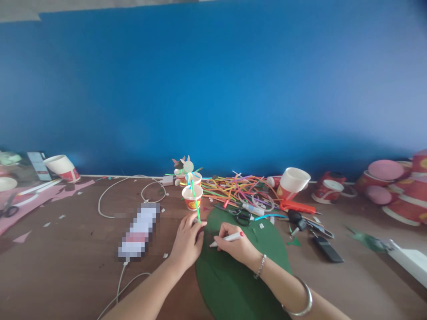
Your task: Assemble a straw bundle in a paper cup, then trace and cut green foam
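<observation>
My right hand (238, 244) grips a white marker (231, 237) with a red end, its tip pointing left just over a dark green sheet (247, 284). At the sheet's left edge my left hand (188, 238) has its fingers curled around the lower end of a green straw (196, 205). The straw rises in front of a red and white paper cup (188, 193); its upper end overlaps the cup and a pale round cutout (188, 166) with pointed ears. Whether straw and cutout are joined is unclear.
A pile of coloured straws (233, 189) lies by the blue wall. Black-handled scissors (243, 217), a glue tube (252, 209), an orange-handled tool (298, 206) and keys (296, 220) lie rightward. A phone (139, 231) with a white cable is on the left. Paper cups (293, 182) stand behind.
</observation>
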`<state>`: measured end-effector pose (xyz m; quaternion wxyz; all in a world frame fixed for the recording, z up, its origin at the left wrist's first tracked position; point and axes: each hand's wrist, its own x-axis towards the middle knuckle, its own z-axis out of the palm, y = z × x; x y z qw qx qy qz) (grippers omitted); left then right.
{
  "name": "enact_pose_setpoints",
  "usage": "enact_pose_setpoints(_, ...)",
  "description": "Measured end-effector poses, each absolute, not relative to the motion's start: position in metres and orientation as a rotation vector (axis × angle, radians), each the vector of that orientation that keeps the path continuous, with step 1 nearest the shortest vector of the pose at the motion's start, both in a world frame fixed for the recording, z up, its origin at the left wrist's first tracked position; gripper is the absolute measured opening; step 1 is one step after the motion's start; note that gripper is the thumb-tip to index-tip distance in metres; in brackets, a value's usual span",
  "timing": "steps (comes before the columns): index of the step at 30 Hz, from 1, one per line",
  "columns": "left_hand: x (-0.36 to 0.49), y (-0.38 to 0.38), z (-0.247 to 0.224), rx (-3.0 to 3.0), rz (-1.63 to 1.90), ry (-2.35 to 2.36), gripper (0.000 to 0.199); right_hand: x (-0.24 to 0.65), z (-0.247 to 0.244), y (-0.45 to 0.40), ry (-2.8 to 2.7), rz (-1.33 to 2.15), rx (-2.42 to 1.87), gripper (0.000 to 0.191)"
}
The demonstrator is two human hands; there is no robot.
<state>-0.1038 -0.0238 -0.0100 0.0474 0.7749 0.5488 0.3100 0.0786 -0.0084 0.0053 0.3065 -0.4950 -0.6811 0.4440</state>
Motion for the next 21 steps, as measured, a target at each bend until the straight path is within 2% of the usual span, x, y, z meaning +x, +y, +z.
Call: enact_pose_setpoints(21,-0.1041,-0.0239,-0.0109,2.356,0.93,1.669,0.029,0.0807,0.0033,-0.0048,-1.736,1.159,-1.332,0.016)
